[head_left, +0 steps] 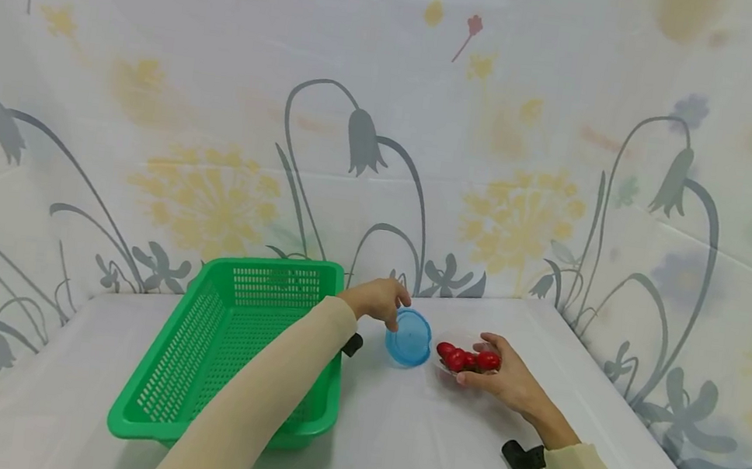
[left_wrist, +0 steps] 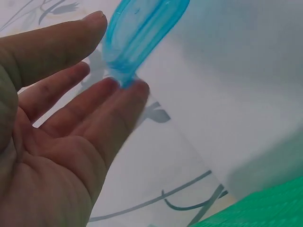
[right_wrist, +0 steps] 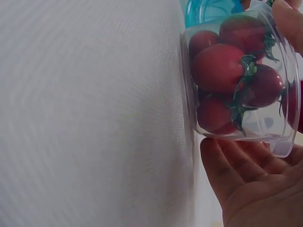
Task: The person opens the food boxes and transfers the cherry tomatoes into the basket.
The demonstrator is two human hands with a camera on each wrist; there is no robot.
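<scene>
A round clear plastic container (right_wrist: 265,124) holds several small red tomatoes (right_wrist: 218,68) with green stems. My right hand (head_left: 507,374) grips it from the right side, thumb and fingers on opposite walls. To the container's left is a round translucent blue lid (head_left: 409,338). My left hand (head_left: 378,300) reaches over the lid's upper left edge. In the left wrist view, its fingertips touch the tab of the blue lid (left_wrist: 142,33), while the thumb stands apart from it. The left fingers are fairly straight.
A large green plastic basket (head_left: 328,408) with perforated walls stands to the left, partly under my left forearm. White cloth (head_left: 433,460) covers the table. A flower-printed curtain (head_left: 379,211) hangs behind and at both sides. Black camera mounts (head_left: 522,456) sit at my wrists.
</scene>
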